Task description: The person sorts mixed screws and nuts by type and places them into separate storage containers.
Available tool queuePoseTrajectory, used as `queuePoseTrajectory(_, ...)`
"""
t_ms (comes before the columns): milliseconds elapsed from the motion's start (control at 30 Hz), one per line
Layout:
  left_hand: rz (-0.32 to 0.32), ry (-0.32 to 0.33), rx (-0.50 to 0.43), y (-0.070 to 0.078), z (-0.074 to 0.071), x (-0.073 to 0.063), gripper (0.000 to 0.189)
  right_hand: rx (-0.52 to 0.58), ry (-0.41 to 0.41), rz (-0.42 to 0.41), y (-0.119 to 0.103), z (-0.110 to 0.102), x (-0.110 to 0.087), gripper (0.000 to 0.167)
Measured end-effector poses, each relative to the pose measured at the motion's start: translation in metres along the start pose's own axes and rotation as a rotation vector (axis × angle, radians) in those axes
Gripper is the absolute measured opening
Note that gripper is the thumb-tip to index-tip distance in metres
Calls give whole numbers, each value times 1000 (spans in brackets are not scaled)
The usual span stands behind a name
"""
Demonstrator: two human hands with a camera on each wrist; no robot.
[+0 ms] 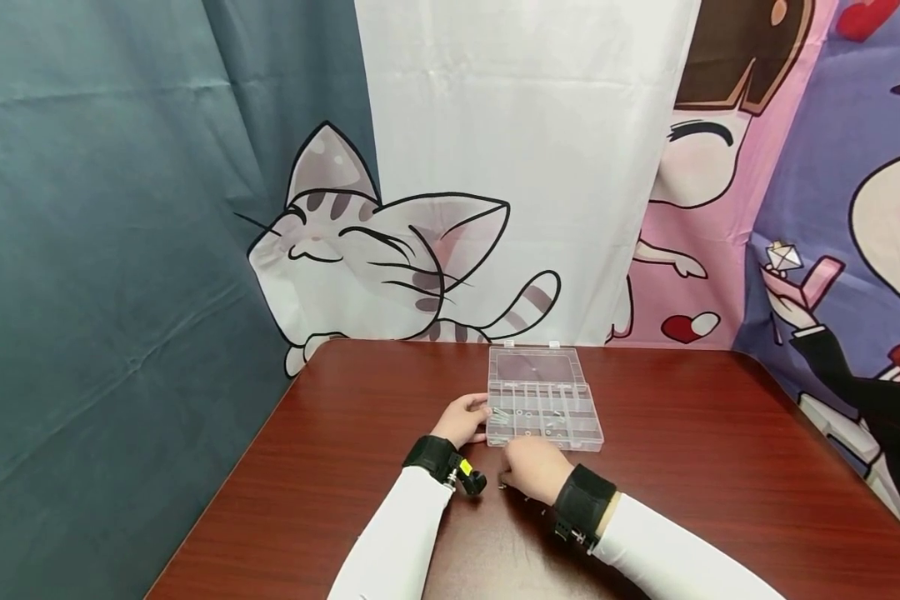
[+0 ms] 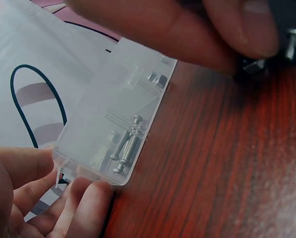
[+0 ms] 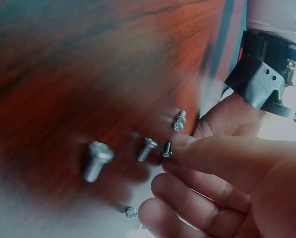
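Observation:
A clear plastic compartment box [image 1: 590,425] lies on the table with its lid [image 1: 536,367] folded back. My left hand [image 1: 461,419] grips the box's left side, thumb above and fingers along the wall. Long screws [image 2: 125,148] and a few nuts [image 2: 157,79] show through the box wall in the left wrist view. My right hand [image 1: 536,468] is low over the table just in front of the box, fingers curled. In the right wrist view its thumb and index finger pinch a small screw [image 3: 167,149]. Loose screws [image 3: 97,161] lie close by on the wood.
The brown wooden table [image 1: 690,417] extends to both sides of the box. Behind its far edge hangs a printed cloth [image 1: 525,125] with cartoon cats and figures. Another small screw [image 3: 131,212] lies near the right fingertips.

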State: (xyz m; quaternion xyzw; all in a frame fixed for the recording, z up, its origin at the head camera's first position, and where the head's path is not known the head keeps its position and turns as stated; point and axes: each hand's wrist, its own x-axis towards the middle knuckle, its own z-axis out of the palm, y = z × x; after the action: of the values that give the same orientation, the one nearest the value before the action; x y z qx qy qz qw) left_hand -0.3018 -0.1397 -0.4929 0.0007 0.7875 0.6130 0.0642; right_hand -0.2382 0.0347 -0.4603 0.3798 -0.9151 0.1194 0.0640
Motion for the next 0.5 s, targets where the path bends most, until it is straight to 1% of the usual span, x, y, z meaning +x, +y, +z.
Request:
queuePoseTrajectory(233,6,4,-3,-1,-1,0,42,-12,-2,2,-1,1,0,34)
queuePoseTrajectory(500,8,4,-6,-2,2,-1,43,50,-38,8,5,6,1,41)
